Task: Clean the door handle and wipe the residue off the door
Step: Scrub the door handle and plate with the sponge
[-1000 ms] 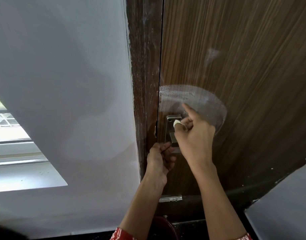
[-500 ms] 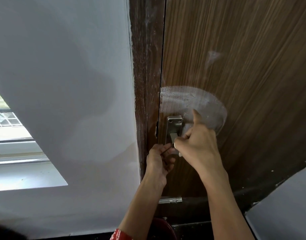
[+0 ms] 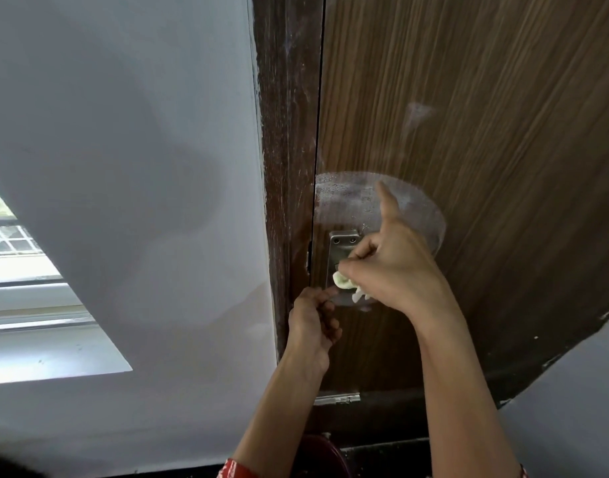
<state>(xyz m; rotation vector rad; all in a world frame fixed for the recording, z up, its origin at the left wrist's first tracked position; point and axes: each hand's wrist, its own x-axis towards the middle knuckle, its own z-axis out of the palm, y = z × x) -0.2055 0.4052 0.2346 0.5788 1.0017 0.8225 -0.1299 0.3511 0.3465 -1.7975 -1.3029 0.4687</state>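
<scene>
A brown wood-grain door carries a round whitish patch of residue around a metal handle plate. My right hand pinches a small pale cloth against the lower part of the plate, with the index finger pointing up over the residue. My left hand is just below and left of the cloth, its fingers curled around the handle's lower end, which is mostly hidden behind both hands.
A dark wooden door frame with white smears runs beside the door. A grey-white wall and a window ledge lie to the left. A metal hinge sits low on the door. A dark round object is below.
My right hand has slid down the handle plate with the cloth, which now shows below the fingers. The left hand has stayed in place.
</scene>
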